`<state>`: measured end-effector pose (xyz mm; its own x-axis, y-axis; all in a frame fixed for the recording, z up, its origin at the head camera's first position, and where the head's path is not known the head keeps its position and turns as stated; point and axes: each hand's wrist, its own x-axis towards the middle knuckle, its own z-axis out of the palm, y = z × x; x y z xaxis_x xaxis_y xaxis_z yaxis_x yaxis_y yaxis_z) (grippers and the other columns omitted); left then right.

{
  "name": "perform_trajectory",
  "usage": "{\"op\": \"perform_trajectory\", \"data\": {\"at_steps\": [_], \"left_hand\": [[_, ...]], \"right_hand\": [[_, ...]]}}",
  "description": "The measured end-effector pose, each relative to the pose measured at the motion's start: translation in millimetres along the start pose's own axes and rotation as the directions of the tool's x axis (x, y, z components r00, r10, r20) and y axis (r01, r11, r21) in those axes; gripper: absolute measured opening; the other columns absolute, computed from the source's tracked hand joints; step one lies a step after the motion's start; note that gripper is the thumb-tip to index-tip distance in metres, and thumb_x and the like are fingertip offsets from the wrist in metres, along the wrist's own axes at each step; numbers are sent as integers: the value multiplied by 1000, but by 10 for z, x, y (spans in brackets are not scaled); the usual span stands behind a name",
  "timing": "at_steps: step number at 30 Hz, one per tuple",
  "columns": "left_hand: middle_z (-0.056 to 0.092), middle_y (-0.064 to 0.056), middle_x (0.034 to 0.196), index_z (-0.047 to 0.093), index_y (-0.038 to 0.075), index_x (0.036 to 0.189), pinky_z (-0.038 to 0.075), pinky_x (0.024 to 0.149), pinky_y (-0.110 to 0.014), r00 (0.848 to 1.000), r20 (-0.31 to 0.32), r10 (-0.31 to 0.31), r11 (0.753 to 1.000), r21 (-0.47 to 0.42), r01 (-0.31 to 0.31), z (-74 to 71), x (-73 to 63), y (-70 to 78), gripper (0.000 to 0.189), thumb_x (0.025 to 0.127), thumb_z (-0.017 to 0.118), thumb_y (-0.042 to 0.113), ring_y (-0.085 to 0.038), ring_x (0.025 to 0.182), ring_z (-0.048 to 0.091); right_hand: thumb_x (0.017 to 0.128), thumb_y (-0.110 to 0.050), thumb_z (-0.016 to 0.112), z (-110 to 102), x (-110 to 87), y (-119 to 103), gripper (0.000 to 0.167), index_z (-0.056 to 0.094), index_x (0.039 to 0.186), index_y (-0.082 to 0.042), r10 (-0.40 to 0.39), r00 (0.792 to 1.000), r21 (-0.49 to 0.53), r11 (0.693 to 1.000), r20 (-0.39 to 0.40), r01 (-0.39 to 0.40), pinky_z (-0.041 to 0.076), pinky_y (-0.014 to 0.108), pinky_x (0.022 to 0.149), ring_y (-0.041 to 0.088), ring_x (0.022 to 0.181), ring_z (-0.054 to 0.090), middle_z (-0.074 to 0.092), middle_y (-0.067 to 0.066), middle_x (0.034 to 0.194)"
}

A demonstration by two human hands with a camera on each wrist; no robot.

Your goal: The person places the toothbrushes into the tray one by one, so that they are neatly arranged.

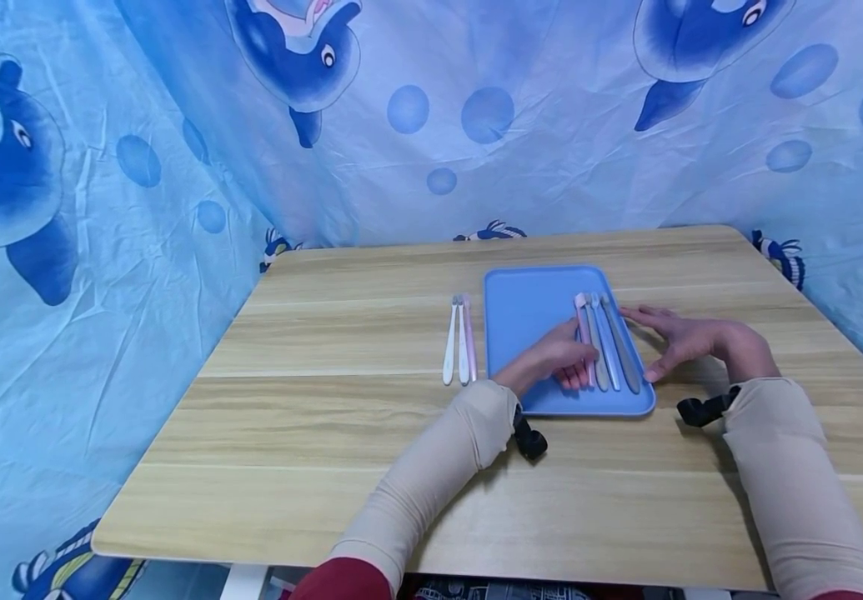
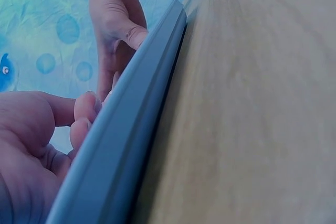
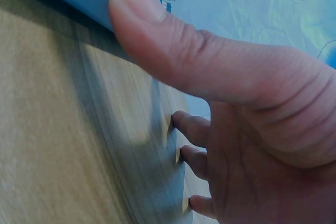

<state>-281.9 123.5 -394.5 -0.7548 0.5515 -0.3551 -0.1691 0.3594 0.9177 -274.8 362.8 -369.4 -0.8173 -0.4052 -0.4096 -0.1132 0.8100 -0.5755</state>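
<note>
On a blue tray (image 1: 524, 300), several slim pieces of cutlery lie side by side near its right edge: a pink one (image 1: 580, 304), a beige-grey one (image 1: 600, 371), a light blue one (image 1: 611, 358) and a grey one (image 1: 627, 364). My left hand (image 1: 562, 357) reaches over the tray, its curled fingers around the handle of the pink piece. With thumb and fingers spread, my right hand (image 1: 689, 340) is at the tray's right side. Its thumb (image 3: 139, 9) touches the tray's rim in the right wrist view. The tray wall (image 2: 136, 114) hides part of the left fingers.
Left of the tray, two white pieces of cutlery (image 1: 463, 346) and a pink one (image 1: 470, 350) lie on the wooden table (image 1: 288, 417). A blue curtain with whales (image 1: 439, 125) hangs behind the table. Black straps (image 1: 529, 437) sit on both wrists.
</note>
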Motion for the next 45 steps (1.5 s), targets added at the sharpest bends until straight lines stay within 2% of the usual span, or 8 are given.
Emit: {"op": "perform_trajectory", "data": {"at_steps": [7, 16, 22, 25, 28, 31, 36, 45], "left_hand": [[59, -10, 51, 38, 2, 135, 44, 32, -26, 1000, -14, 4, 1000, 17, -3, 12, 19, -33, 42, 97, 57, 5, -15, 34, 50], [60, -10, 53, 29, 2, 148, 45, 34, -25, 1000, -7, -4, 1000, 18, 4, -13, -34, 17, 59, 97, 58, 6, -15, 36, 51], [60, -11, 54, 32, 2, 143, 47, 34, -26, 1000, 6, -14, 1000, 13, 14, -54, -58, 52, 53, 97, 58, 8, -16, 36, 52], [60, -10, 53, 26, 2, 149, 47, 34, -26, 1000, 3, -25, 999, 22, 25, -75, -62, 71, 61, 98, 58, 11, -16, 36, 52], [59, -9, 53, 15, 10, 159, 46, 34, -26, 999, -8, -35, 999, 24, 35, -90, -70, 98, 75, 98, 59, 13, -16, 36, 52], [59, -9, 53, 9, 18, 162, 45, 34, -26, 999, -5, -34, 999, 18, 34, -100, -85, 128, 81, 99, 59, 14, -16, 36, 51], [59, -9, 53, 5, 25, 163, 45, 35, -26, 1000, 14, -15, 1000, 18, 15, -111, -136, 181, 83, 100, 58, 16, -16, 37, 52], [60, -8, 54, 1, 29, 163, 47, 36, -27, 1000, 6, 28, 998, 55, -28, -163, -267, 271, 84, 101, 58, 19, -16, 37, 53]], "right_hand": [[72, -38, 88, 12, 9, 12, 123, 7, 162, -16, -1, 1000, 15, 1000, 8, 1, 5, 87, 105, 65, 143, -10, -11, 36, 161], [73, -37, 88, 8, 5, 10, 122, 7, 162, -17, -18, 1000, 29, 999, 1, 18, 3, 88, 103, 66, 143, -12, -12, 37, 160], [73, -38, 88, -9, -11, -6, 123, 6, 162, -16, -19, 1000, 29, 999, 2, 19, 2, 89, 103, 66, 143, -12, -13, 37, 160], [73, -37, 88, -14, -10, 8, 124, 6, 162, -16, -14, 1000, 36, 999, -1, 14, 2, 89, 102, 66, 143, -13, -13, 37, 160], [73, -37, 88, -20, -3, 21, 123, 6, 162, -18, -7, 1000, 31, 999, -4, 7, 2, 88, 103, 66, 143, -13, -13, 36, 161], [73, -37, 88, -26, -6, 20, 123, 6, 162, -17, -14, 1000, 21, 1000, -4, 14, 2, 89, 102, 67, 142, -12, -12, 37, 160], [73, -37, 88, -25, -12, 3, 122, 7, 163, -19, -10, 1000, 16, 1000, -3, 10, 3, 88, 103, 66, 143, -11, -11, 36, 161], [74, -39, 87, 2, 0, -10, 121, 7, 163, -19, 5, 1000, 13, 1000, 10, -5, 4, 88, 103, 66, 142, -9, -11, 36, 161]]}}
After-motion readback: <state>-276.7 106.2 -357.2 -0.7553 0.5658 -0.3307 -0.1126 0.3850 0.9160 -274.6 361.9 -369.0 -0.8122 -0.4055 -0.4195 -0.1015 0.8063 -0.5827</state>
